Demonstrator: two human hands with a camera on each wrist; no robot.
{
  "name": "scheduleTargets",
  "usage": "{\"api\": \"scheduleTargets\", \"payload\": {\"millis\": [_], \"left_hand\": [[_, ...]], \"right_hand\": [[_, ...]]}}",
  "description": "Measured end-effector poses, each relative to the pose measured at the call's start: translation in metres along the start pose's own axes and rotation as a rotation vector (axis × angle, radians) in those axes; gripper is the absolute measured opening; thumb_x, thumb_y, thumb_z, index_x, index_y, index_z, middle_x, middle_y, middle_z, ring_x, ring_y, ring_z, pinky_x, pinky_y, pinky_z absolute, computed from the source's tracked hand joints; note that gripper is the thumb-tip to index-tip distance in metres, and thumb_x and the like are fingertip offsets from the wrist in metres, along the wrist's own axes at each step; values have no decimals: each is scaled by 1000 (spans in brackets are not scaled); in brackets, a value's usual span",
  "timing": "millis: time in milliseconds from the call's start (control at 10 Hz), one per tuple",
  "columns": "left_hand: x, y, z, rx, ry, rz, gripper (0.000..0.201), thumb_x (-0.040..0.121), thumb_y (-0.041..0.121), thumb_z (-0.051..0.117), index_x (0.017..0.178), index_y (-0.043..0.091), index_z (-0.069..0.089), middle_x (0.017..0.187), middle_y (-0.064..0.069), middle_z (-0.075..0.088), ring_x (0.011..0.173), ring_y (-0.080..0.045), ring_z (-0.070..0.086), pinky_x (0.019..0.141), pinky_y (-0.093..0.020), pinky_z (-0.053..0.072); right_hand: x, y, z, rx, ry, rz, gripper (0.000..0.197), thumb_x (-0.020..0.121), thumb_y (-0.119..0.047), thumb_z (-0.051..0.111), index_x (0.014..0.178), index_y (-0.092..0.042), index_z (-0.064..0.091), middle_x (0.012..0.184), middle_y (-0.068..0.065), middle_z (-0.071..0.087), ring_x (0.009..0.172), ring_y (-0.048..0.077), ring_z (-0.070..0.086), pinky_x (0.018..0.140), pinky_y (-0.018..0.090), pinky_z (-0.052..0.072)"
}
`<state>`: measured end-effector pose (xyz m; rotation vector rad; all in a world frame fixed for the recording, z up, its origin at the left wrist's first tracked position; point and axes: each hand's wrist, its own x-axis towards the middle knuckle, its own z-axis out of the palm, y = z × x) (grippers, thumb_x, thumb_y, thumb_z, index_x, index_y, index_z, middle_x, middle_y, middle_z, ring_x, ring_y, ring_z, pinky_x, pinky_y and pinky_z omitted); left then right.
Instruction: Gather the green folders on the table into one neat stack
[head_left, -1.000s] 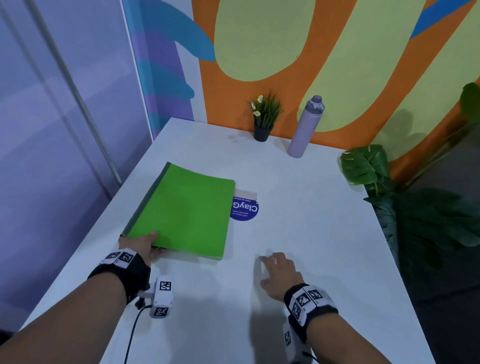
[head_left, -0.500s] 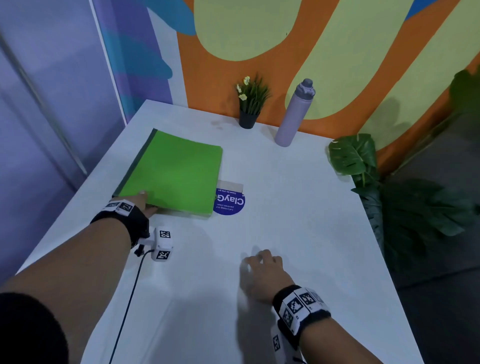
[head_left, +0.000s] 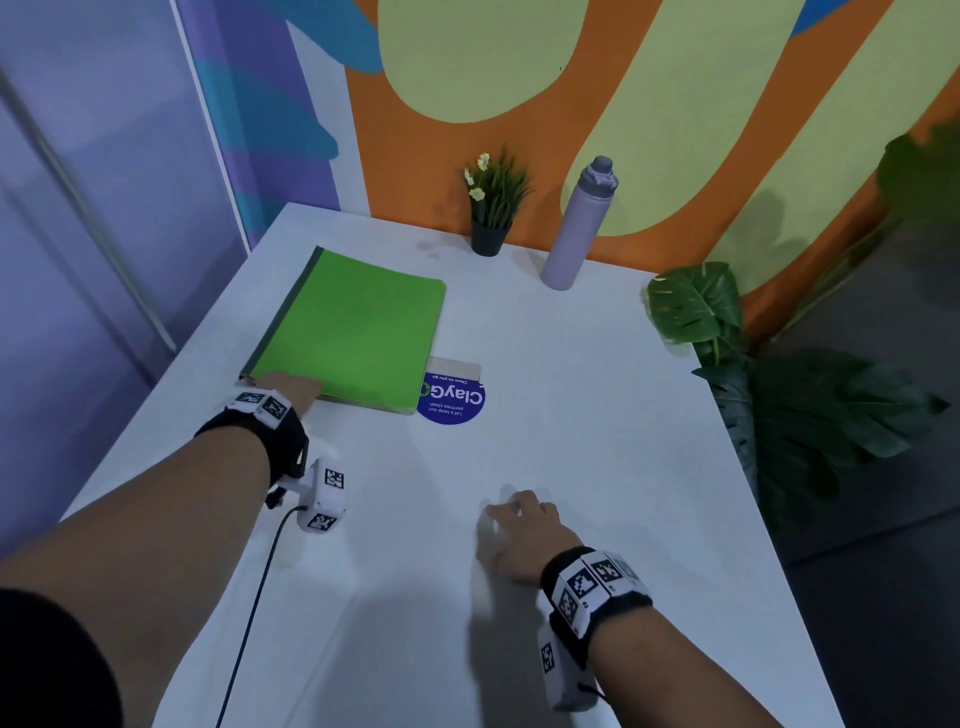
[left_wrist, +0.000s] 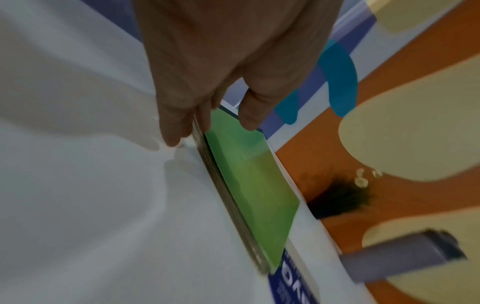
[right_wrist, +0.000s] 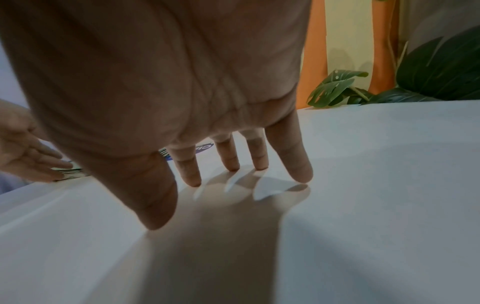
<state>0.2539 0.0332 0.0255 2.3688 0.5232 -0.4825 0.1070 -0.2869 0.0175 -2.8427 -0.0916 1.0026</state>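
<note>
Both straight-fingered; left hand (head_left: 291, 387) pressing folders (head_left: 353, 327) at edge, right hand (head_left: 524, 540) splayed on table (head_left: 597, 415)

Small potted plant (head_left: 493, 208) beside lilac bottle (head_left: 574, 234), blue round sticker (head_left: 457, 402), big-leaved plant (head_left: 696, 306)

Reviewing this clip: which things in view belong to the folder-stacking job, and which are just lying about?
Part of the job:
green folders, in one stack
left hand, touching the stack's near edge
right hand, fingertips on the table

Just lying about:
purple bottle
small potted plant
round blue sticker
leafy plant beside the table
</note>
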Motion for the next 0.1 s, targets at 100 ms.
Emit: {"api": "scheduleTargets", "payload": {"millis": [100], "left_hand": [[-39,15,17,-66,-28,47,44,95,16,53,135,-4,48,136,-26,52,120,-35,55,72,-32,47]], "right_hand": [[-18,4,-10,32,-52,36,59,84,-23,45,141,-28,32,150,4,24,134,31,29,105,43,38]]}}
